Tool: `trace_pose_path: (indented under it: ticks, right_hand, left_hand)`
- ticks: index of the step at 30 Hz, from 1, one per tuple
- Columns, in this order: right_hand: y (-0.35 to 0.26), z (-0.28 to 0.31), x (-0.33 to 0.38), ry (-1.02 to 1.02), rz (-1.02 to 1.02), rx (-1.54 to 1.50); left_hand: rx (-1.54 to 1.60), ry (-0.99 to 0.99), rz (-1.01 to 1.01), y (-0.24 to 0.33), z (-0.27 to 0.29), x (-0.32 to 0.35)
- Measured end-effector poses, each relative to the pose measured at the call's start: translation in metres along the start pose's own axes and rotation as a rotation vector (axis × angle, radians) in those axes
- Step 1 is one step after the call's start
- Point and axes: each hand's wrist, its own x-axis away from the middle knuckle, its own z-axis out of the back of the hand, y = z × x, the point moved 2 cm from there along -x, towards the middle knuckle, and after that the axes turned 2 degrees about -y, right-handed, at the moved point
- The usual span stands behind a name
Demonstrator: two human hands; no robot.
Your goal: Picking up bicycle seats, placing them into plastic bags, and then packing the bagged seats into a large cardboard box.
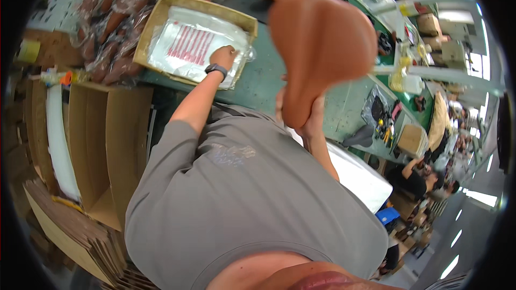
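My right hand (pixel 310 119) grips the narrow end of a large brown saddle-shaped piece (pixel 322 43) and holds it up close to the camera, above the green table (pixel 263 83). My left hand (pixel 224 55), with a black watch (pixel 215 68) on the wrist, reaches forward and rests on a stack of clear plastic bags with red print (pixel 188 43). The bags lie in a shallow cardboard tray (pixel 161 8) on the table. My grey shirt fills the lower middle of the view.
Several brown pieces wrapped in clear bags (pixel 110 26) are piled behind and left of the tray. Open and flattened cardboard boxes (pixel 102 145) stand at my left. A white sheet (pixel 360 174) lies at my right. Other people (pixel 414 177) work along the table at the far right.
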Motion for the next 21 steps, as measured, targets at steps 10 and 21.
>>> trace_pose_path:
  ticks: [10,21]
  right_hand:
    - [0.062,0.087,0.037,0.291,-0.363,0.168]
    - [0.167,-0.007,-0.12,0.022,-0.449,-0.185]
  left_hand:
    - [0.202,0.11,0.11,-0.089,-0.04,0.005]
    - [1.184,-0.042,0.173,-0.106,0.119,0.061]
